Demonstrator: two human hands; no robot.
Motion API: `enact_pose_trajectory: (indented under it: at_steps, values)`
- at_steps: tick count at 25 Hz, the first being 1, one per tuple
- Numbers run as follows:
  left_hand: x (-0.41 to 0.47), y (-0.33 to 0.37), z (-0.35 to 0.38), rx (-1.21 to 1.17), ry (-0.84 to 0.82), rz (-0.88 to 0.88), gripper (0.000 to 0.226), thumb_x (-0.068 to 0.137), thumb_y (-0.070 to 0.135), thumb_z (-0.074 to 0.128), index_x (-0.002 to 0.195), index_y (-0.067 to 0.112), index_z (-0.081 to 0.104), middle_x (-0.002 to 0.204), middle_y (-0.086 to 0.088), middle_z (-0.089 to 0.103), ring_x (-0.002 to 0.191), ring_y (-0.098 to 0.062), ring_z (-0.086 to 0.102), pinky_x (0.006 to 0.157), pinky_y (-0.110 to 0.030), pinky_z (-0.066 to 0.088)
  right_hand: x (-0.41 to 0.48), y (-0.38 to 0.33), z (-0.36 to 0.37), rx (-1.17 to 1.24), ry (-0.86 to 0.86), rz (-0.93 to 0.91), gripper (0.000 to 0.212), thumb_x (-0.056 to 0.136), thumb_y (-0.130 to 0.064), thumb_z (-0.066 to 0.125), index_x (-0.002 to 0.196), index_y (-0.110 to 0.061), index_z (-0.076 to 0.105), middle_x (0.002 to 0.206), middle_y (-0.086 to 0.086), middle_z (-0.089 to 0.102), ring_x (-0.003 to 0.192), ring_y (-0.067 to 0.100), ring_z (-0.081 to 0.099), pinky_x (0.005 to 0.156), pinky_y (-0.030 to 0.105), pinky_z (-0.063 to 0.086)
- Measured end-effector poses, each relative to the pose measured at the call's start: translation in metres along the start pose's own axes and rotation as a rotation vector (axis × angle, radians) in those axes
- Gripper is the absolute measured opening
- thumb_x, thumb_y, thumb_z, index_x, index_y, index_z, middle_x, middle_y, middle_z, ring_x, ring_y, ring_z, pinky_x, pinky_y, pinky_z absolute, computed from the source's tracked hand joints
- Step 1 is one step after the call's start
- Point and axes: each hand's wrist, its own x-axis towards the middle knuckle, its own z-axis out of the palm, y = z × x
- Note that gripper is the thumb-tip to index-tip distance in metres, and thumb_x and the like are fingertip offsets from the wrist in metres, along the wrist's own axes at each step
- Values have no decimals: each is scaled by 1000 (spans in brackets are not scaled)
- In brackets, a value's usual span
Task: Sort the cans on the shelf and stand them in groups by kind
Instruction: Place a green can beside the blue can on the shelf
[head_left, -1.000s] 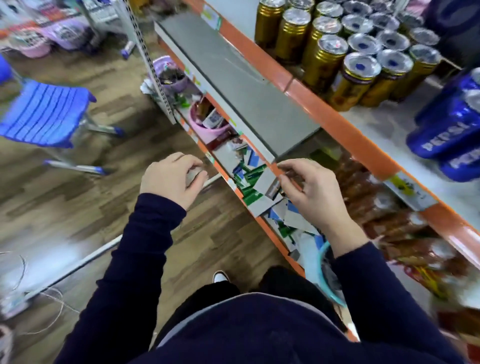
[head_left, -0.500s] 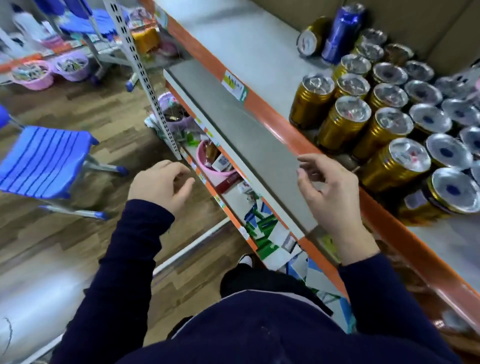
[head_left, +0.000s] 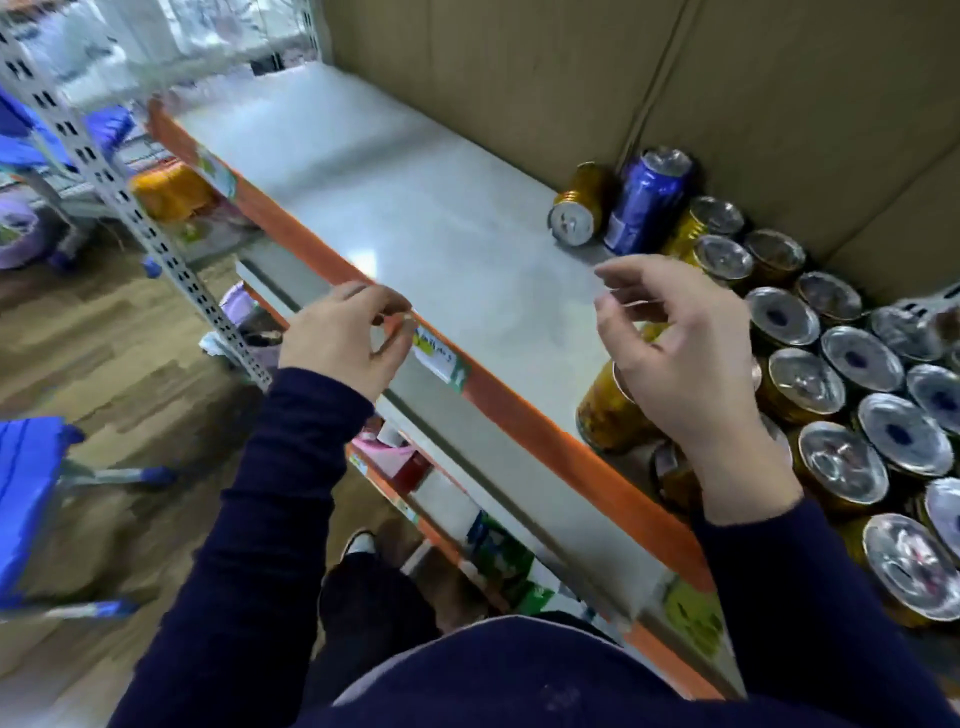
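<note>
Several gold cans (head_left: 852, 400) stand upright in a tight group on the right part of the grey shelf (head_left: 426, 228). At the back, one gold can (head_left: 579, 208) lies on its side next to a tilted blue can (head_left: 647, 200). My right hand (head_left: 680, 358) hovers above the nearest gold can (head_left: 605, 410), fingers curled and apart, holding nothing. My left hand (head_left: 345, 338) is at the shelf's orange front edge (head_left: 550, 436), fingers loosely bent, empty.
A cardboard wall (head_left: 675, 78) backs the shelf. The left half of the shelf is bare grey. A perforated metal upright (head_left: 130, 208) stands at the left. Lower shelves hold boxes and pink tubs (head_left: 384, 457). A blue stool (head_left: 31, 499) stands on the wooden floor.
Both hands have risen from the lower shelf level to the can shelf. My right hand moved over the near gold can. The view tilted up, showing the lying gold can and blue can.
</note>
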Motion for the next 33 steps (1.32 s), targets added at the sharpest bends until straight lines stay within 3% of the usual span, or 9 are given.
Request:
enact_pose_trajectory:
  at_steps: [6, 11, 17, 22, 24, 27, 30, 33]
  values:
    - [119, -39, 41, -127, -190, 184, 16, 84, 23, 64, 98, 16, 68, 96, 2, 66, 83, -17, 63, 72, -30, 47, 57, 17, 23, -271, 97, 200, 25, 85, -12, 65, 110, -8, 68, 102, 3, 67, 92, 11, 59, 84, 9, 39]
    - [188, -53, 64, -211, -373, 396, 23, 85, 24, 65, 106, 17, 65, 111, 1, 59, 86, -16, 62, 72, -32, 48, 114, 48, 35, -503, 23, 546, 43, 87, -26, 67, 125, -8, 59, 124, 14, 60, 117, 29, 52, 95, 27, 33]
    - [213, -58, 88, -276, -495, 528, 25, 84, 25, 65, 108, 16, 66, 111, 0, 61, 88, -18, 63, 73, -32, 51, 166, 94, 67, -615, -45, 794, 71, 86, -46, 66, 140, -8, 41, 137, 18, 49, 125, 36, 44, 101, 39, 37]
    - [236, -47, 108, -273, -549, 622, 30, 86, 26, 62, 114, 16, 62, 115, -3, 60, 99, -23, 59, 81, -33, 48, 165, 89, 67, -604, 36, 845, 71, 76, -47, 75, 130, -9, 50, 127, 17, 55, 117, 35, 49, 90, 36, 40]
    - [245, -33, 118, -248, -552, 695, 38, 86, 24, 62, 122, 15, 56, 124, -6, 56, 110, -25, 53, 88, -32, 43, 152, 72, 63, -608, 49, 813, 55, 71, -47, 77, 111, -11, 62, 109, 14, 63, 104, 31, 55, 76, 32, 38]
    - [264, -6, 135, -166, -604, 837, 60, 84, 14, 63, 139, 18, 39, 146, -7, 37, 131, -31, 35, 107, -39, 32, 129, 44, 60, -612, 70, 815, 43, 67, -45, 78, 91, -11, 66, 92, 11, 66, 91, 29, 58, 71, 36, 43]
    - [278, 17, 151, 38, -720, 955, 78, 82, 6, 63, 146, 27, 24, 156, -1, 16, 143, -30, 13, 113, -48, 24, 113, 26, 57, -613, 78, 853, 42, 65, -44, 80, 88, -11, 67, 89, 8, 66, 87, 26, 57, 69, 35, 42]
    - [281, 29, 160, 87, -739, 960, 72, 82, 15, 66, 141, 34, 31, 155, 4, 17, 143, -29, 8, 108, -56, 23, 101, 23, 58, -572, 80, 863, 46, 66, -42, 80, 97, -12, 65, 101, 7, 63, 99, 24, 55, 78, 32, 41]
